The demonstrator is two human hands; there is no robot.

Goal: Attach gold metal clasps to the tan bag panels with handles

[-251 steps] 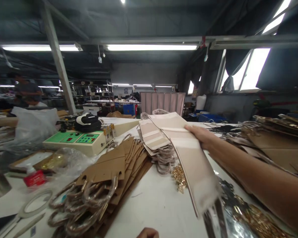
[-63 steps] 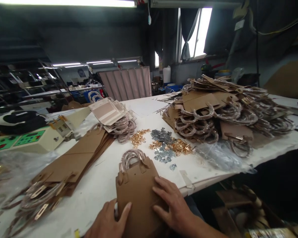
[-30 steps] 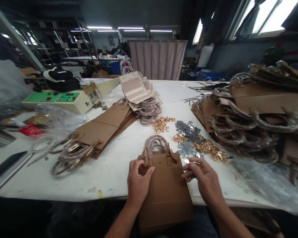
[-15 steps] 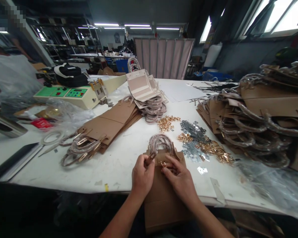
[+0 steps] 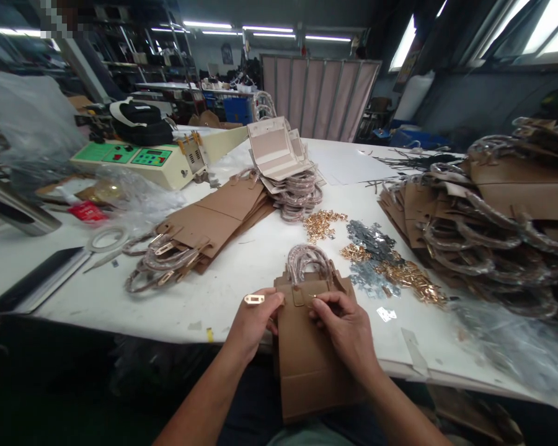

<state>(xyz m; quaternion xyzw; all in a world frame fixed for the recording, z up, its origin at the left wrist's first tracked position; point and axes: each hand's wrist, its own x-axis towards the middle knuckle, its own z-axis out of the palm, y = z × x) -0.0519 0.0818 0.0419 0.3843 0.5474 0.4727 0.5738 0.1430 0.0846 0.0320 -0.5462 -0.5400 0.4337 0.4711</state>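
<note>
A brown leather panel (image 5: 307,359) with a plastic-wrapped handle (image 5: 309,257) lies over the table's front edge. My left hand (image 5: 256,319) is closed at the panel's left edge, thumb on it. A gold slotted plate (image 5: 254,299) shows on top of that hand, near the index finger. My right hand (image 5: 344,316) pinches a small gold piece (image 5: 313,297) above the panel, beside a leather tab (image 5: 299,296) at the handle's base. Behind lie gold fittings (image 5: 323,224) and grey metal plates (image 5: 369,238).
At the left, a stack of brown panels (image 5: 214,214) lies before a machine with green controls (image 5: 130,158). More bag pieces (image 5: 521,186) are piled at the right. Clear plastic (image 5: 506,347) covers the right front. A dark notebook (image 5: 37,282) and tape roll (image 5: 106,239) sit left.
My left hand has let go of the leather tab and moved to the panel's left edge. The gold plate now shows on it. The view has shifted slightly.
</note>
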